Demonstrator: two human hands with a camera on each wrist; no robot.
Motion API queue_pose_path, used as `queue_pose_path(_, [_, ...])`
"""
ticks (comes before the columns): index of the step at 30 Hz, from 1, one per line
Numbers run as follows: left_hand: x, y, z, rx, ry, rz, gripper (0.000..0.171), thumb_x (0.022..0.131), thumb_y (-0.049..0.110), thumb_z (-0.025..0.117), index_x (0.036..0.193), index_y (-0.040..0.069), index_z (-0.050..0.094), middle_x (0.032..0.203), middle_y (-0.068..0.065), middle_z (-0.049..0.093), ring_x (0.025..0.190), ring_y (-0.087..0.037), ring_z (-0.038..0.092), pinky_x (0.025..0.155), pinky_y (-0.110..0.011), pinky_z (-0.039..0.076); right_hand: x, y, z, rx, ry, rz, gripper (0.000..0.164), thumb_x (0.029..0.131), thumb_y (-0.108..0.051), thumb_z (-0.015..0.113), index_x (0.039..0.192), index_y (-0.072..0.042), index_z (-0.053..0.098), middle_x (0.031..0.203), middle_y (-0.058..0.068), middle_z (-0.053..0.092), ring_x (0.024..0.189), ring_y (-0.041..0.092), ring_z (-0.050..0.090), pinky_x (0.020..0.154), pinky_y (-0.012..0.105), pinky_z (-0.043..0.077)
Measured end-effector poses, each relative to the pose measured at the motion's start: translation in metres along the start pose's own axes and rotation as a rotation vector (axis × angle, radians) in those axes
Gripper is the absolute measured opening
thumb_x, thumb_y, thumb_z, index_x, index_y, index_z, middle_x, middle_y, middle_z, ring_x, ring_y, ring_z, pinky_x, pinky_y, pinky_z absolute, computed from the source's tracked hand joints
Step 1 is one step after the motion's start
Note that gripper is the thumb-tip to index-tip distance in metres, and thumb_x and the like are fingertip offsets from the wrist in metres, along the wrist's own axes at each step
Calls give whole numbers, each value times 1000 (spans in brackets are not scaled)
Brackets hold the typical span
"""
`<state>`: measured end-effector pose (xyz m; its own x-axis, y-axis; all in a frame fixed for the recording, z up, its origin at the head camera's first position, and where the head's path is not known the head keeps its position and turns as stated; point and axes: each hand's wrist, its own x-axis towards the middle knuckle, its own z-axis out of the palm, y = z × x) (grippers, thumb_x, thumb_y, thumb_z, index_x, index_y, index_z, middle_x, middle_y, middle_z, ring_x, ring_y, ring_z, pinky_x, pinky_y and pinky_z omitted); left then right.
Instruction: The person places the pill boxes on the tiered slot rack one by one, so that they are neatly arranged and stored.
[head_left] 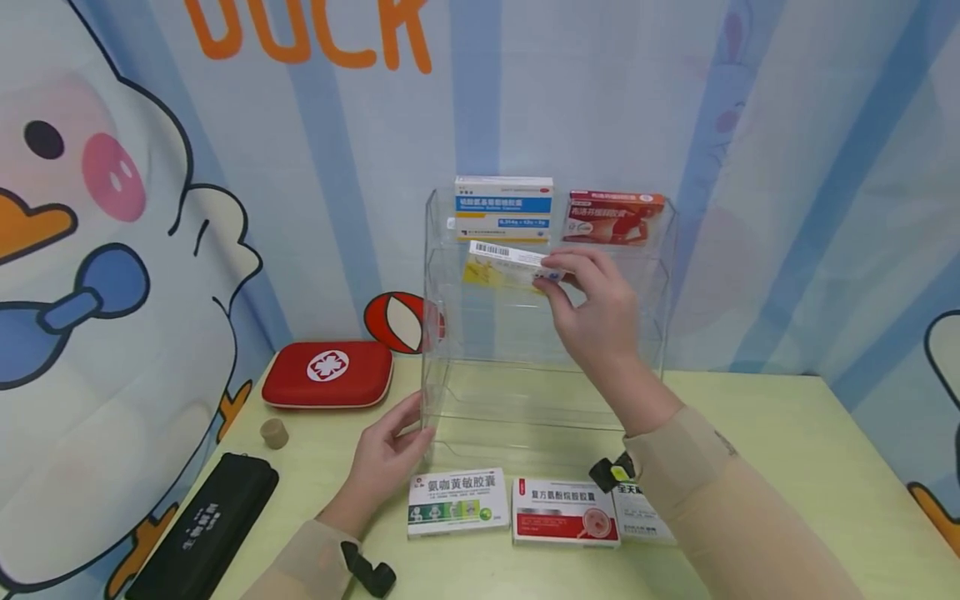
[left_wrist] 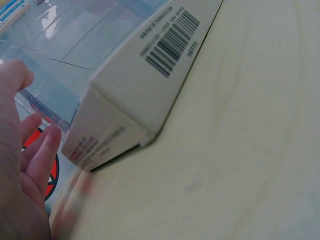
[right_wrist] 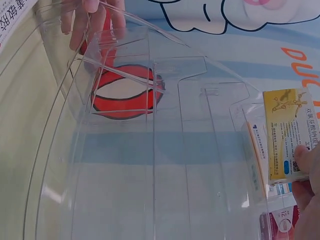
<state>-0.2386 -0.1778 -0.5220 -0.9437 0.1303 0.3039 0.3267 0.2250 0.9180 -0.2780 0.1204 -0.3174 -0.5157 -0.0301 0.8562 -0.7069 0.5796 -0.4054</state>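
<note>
My right hand [head_left: 600,321] pinches a yellow-and-white medicine box [head_left: 491,271] by its right end, thumb below and fingers on top. The box is raised in front of the upper tiers of a clear acrylic tiered rack [head_left: 429,333], and its printed yellow face shows in the right wrist view. My left hand [head_left: 386,458] holds the rack's lower left side panel, thumb and fingers on either side of the edge. On the top tier stand a blue-and-white medicine box [head_left: 504,208] and a red medicine box [head_left: 613,218], side by side.
In front of the rack lie a white-and-green medicine box [head_left: 457,504], a red-and-white one [head_left: 565,514] and another white one [head_left: 641,512], partly behind my right sleeve. Left are a red first-aid case [head_left: 327,375], a small cork-coloured cylinder [head_left: 274,433] and a black case [head_left: 202,529].
</note>
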Motion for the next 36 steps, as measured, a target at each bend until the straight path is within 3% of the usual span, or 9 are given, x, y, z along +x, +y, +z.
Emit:
queue_pose_path(12, [-1, 1, -2, 3, 1, -6, 63, 103, 11, 78, 161, 23, 57, 162, -6, 63, 146, -30, 65, 107, -23, 61, 4, 9, 19, -80, -50, 59, 20, 98, -7, 83, 116, -1, 78, 125, 14, 72, 115, 29, 74, 98, 43, 70])
queue_pose_path(21, [-2, 1, -2, 5, 3, -21, 63, 103, 12, 78, 161, 25, 57, 161, -5, 64, 146, -30, 65, 107, -24, 61, 9, 9, 26, -139, -82, 46, 20, 99, -8, 82, 117, -2, 77, 127, 14, 73, 114, 31, 74, 99, 41, 68])
queue_pose_path(36, [-2, 2, 0, -2, -2, -13, 62, 103, 10, 77, 160, 23, 58, 161, -5, 64, 146, -29, 65, 108, -26, 62, 9, 15, 31, -97, -106, 175, 21, 98, -4, 81, 118, -2, 75, 130, 13, 69, 123, 30, 72, 101, 38, 69])
